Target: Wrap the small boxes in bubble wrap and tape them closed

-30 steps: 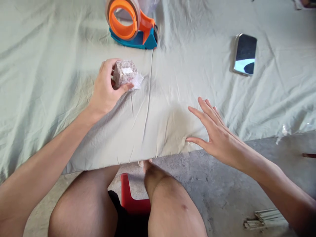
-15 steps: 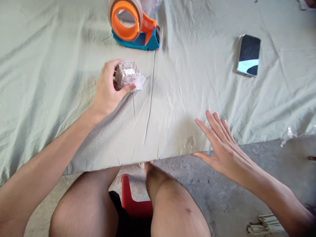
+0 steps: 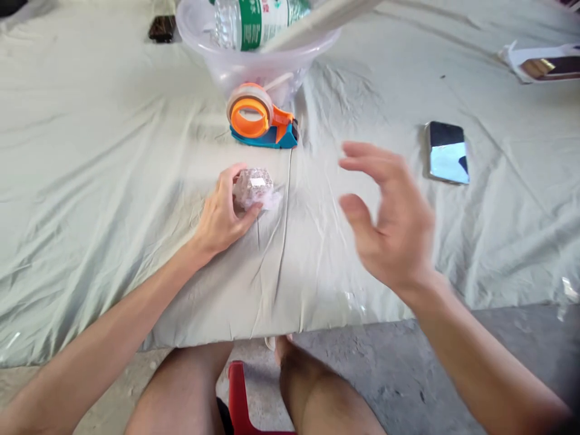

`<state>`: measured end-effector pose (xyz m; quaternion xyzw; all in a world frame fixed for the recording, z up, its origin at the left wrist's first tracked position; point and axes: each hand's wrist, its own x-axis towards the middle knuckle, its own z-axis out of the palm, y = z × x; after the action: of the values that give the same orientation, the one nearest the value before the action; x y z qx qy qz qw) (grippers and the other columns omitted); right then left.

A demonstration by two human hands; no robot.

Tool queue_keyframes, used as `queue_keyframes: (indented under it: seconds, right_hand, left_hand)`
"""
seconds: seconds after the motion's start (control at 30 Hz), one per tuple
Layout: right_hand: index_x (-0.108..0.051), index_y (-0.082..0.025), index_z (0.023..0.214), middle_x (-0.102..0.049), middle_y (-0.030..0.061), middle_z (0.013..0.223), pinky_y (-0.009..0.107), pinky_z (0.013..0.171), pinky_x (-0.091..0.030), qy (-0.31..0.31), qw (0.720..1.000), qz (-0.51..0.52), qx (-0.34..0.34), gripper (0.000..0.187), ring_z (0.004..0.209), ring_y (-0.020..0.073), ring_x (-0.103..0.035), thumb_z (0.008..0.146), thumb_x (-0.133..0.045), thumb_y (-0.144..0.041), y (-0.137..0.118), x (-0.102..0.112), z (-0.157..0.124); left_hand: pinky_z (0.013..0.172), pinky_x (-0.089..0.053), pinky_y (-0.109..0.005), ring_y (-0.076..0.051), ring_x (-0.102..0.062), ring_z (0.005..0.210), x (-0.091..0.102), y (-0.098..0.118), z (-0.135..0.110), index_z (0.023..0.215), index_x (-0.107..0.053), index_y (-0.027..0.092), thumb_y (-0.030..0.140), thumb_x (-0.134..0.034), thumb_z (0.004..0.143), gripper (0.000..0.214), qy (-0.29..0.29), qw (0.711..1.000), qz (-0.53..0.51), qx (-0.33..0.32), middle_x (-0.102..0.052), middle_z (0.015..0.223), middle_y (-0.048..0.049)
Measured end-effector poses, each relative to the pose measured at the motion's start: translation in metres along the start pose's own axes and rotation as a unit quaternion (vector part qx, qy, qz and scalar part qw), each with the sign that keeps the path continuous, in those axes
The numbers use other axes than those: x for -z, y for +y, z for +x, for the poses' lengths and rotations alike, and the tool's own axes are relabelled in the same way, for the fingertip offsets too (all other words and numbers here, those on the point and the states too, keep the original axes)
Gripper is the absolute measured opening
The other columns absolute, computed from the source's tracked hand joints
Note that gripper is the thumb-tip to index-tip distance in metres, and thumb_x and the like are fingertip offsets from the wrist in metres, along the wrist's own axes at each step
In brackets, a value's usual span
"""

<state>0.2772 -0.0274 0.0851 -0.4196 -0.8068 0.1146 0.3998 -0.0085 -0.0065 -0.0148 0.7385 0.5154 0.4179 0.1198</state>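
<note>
A small box-shaped packet in bubble wrap (image 3: 257, 182) rests on the cloth-covered table, with a loose crumple of film at its near right side. My left hand (image 3: 226, 211) is closed around its left side, thumb along the near edge and fingers behind. What the wrap contains cannot be made out. Over the table to the right, slightly blurred, my right hand (image 3: 392, 217) is raised with thumb and fingers apart and nothing between them. Just beyond the packet stands an orange and blue tape dispenser (image 3: 263, 118) with a roll of tape on it.
Behind the dispenser is a translucent plastic basin (image 3: 217, 63) holding a green-labelled bottle (image 3: 263, 21) and a pale long object. A phone (image 3: 447, 152) lies at right. A dark item (image 3: 162, 29) sits far left, and a white-edged package (image 3: 550, 63) far right.
My right hand has risen from the table's front edge to above the cloth, its fingers now curved. My left hand keeps its grip on the packet. The view has tilted up, bringing the basin in.
</note>
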Motion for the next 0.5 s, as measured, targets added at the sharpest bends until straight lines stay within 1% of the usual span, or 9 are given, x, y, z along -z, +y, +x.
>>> queue_keyframes:
  seconds: [0.07, 0.1, 0.13, 0.23, 0.3, 0.37, 0.4, 0.43, 0.5]
  right_hand:
    - [-0.065, -0.031, 0.147, -0.067, 0.011, 0.163, 0.055, 0.136, -0.049, -0.017, 0.999, 0.0, 0.043, 0.037, 0.157, 0.0282, -0.061, 0.12, -0.04, -0.033, 0.012, -0.038, 0.027]
    - [-0.066, -0.032, 0.148, -0.066, 0.0101, 0.164, 0.054, 0.135, -0.049, -0.037, 0.996, 0.009, 0.083, 0.038, 0.158, 0.0283, -0.06, 0.12, -0.04, -0.037, 0.02, -0.056, 0.036]
    - [-0.066, -0.032, 0.148, -0.066, 0.0101, 0.164, 0.055, 0.133, -0.049, -0.075, 0.99, 0.013, 0.12, 0.039, 0.158, 0.0289, -0.059, 0.12, -0.04, -0.038, 0.028, -0.071, 0.042]
    - [-0.072, -0.028, 0.136, -0.069, 0.0126, 0.158, 0.056, 0.122, -0.053, -0.112, 0.979, 0.021, 0.169, 0.038, 0.145, 0.0309, -0.066, 0.119, -0.038, -0.034, 0.048, -0.101, 0.044]
    - [-0.074, -0.027, 0.122, -0.071, 0.0135, 0.155, 0.055, 0.118, -0.054, -0.113, 0.977, 0.024, 0.179, 0.034, 0.138, 0.03, -0.069, 0.119, -0.041, -0.035, 0.055, -0.108, 0.04]
    - [-0.073, -0.026, 0.118, -0.071, 0.0142, 0.155, 0.054, 0.116, -0.053, -0.107, 0.978, 0.024, 0.179, 0.025, 0.138, 0.0305, -0.068, 0.118, -0.051, -0.038, 0.058, -0.108, 0.036]
    - [-0.072, -0.026, 0.122, -0.071, 0.0148, 0.156, 0.055, 0.117, -0.053, -0.104, 0.979, 0.023, 0.173, 0.022, 0.141, 0.0318, -0.066, 0.115, -0.057, -0.04, 0.059, -0.106, 0.035]
    - [-0.071, -0.026, 0.129, -0.069, 0.0155, 0.16, 0.056, 0.118, -0.053, -0.106, 0.981, 0.02, 0.162, 0.023, 0.144, 0.0335, -0.065, 0.112, -0.064, -0.04, 0.059, -0.105, 0.034]
    - [-0.065, -0.026, 0.146, -0.062, 0.0162, 0.169, 0.059, 0.123, -0.05, -0.121, 0.983, 0.011, 0.137, 0.041, 0.152, 0.0367, -0.06, 0.106, -0.072, -0.035, 0.058, -0.104, 0.034]
  left_hand:
    - [0.099, -0.066, -0.048, -0.035, -0.068, 0.143, 0.004, 0.006, 0.001, 0.162, -0.046, 0.036, 0.058, -0.071, 0.107, 0.065, 0.017, 1.0, 0.003, -0.024, -0.063, 0.158, -0.0133]
    - [0.101, -0.066, -0.05, -0.035, -0.067, 0.144, 0.006, 0.009, 0.001, 0.161, -0.048, 0.037, 0.061, -0.068, 0.109, 0.061, 0.03, 0.999, 0.003, -0.035, -0.064, 0.158, -0.0124]
    - [0.104, -0.066, -0.051, -0.034, -0.066, 0.145, 0.008, 0.011, 0.002, 0.159, -0.049, 0.038, 0.062, -0.063, 0.111, 0.056, 0.045, 0.998, 0.006, -0.043, -0.065, 0.156, -0.0115]
    - [0.106, -0.065, -0.052, -0.031, -0.068, 0.137, 0.011, 0.016, 0.003, 0.145, -0.06, 0.034, 0.053, -0.054, 0.116, 0.035, 0.089, 0.994, 0.022, -0.056, -0.07, 0.142, -0.0107]
    - [0.104, -0.065, -0.049, -0.028, -0.071, 0.128, 0.01, 0.017, 0.003, 0.131, -0.066, 0.031, 0.041, -0.055, 0.115, 0.022, 0.095, 0.993, 0.034, -0.059, -0.073, 0.13, -0.0096]
    - [0.103, -0.067, -0.045, -0.026, -0.073, 0.124, 0.007, 0.018, 0.003, 0.128, -0.069, 0.03, 0.03, -0.058, 0.112, 0.02, 0.082, 0.994, 0.041, -0.061, -0.076, 0.128, -0.0083]
    - [0.103, -0.067, -0.044, -0.026, -0.074, 0.125, 0.005, 0.017, 0.003, 0.133, -0.069, 0.03, 0.027, -0.059, 0.11, 0.025, 0.074, 0.995, 0.041, -0.06, -0.076, 0.131, -0.0081]
    - [0.105, -0.068, -0.043, -0.026, -0.073, 0.129, 0.004, 0.016, 0.003, 0.141, -0.067, 0.029, 0.024, -0.062, 0.108, 0.034, 0.064, 0.995, 0.039, -0.058, -0.076, 0.137, -0.0085]
    - [0.111, -0.067, -0.043, -0.026, -0.07, 0.14, 0.001, 0.012, 0.003, 0.159, -0.056, 0.028, 0.021, -0.065, 0.104, 0.057, 0.044, 0.997, 0.026, -0.053, -0.071, 0.152, -0.0105]
